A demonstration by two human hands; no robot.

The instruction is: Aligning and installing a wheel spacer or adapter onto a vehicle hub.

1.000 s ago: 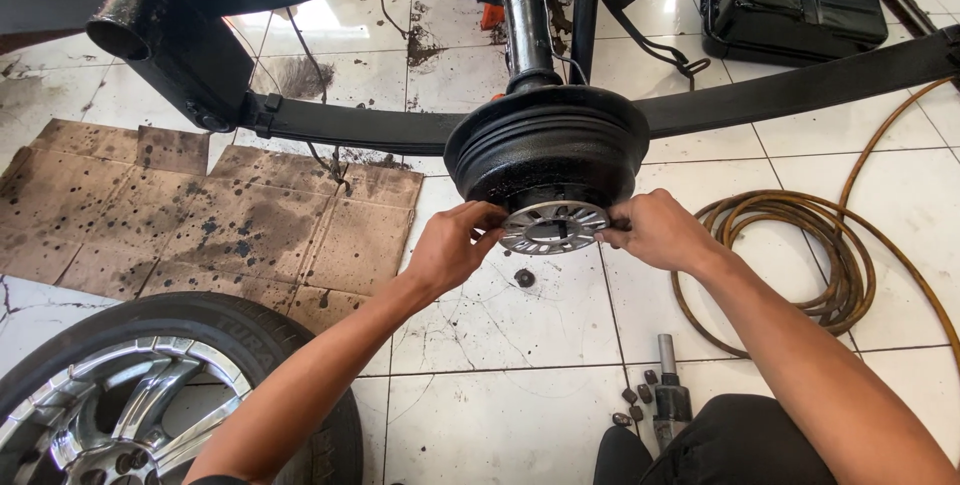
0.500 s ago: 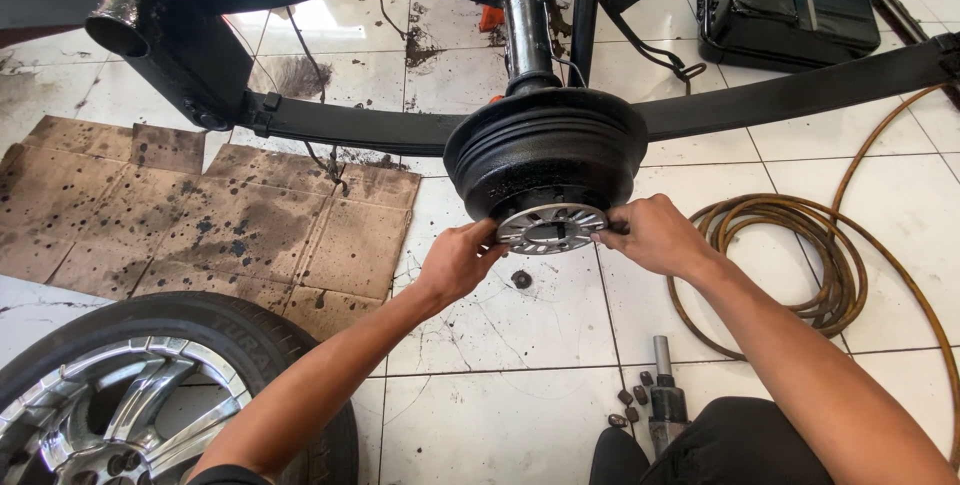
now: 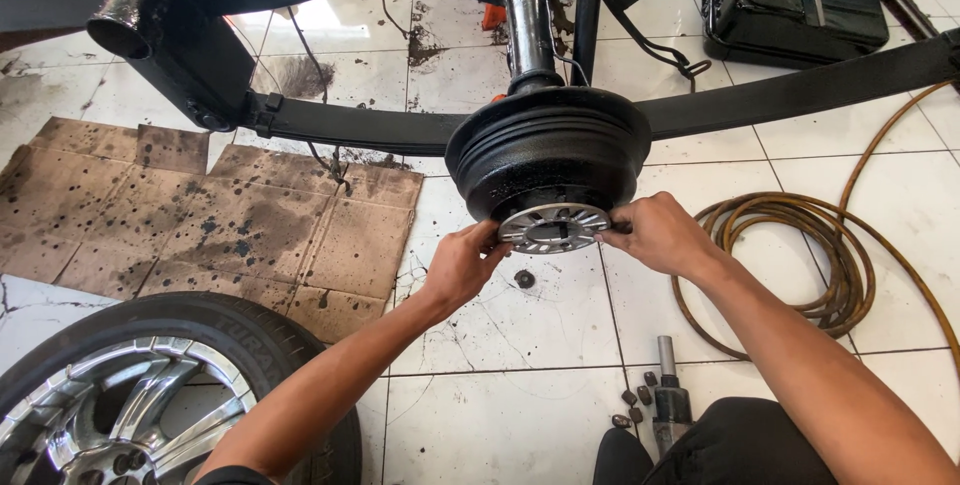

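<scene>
A black brake drum hangs on the axle end under a raised vehicle. Against its face sits a flat silver slotted disc. My left hand grips the disc's left edge with thumb and fingers. My right hand pinches its right edge. Both forearms reach up from the bottom of the view. The drum's studs are hidden behind the disc.
A removed wheel with chrome rim lies at bottom left beside stained cardboard. A coiled brown hose lies to the right. An impact tool and several loose nuts rest near my knee. One nut lies under the drum. A leaf spring runs across.
Both hands have stayed on the silver disc, holding it against the drum. My left hand shifted slightly around its edge; the view moved little.
</scene>
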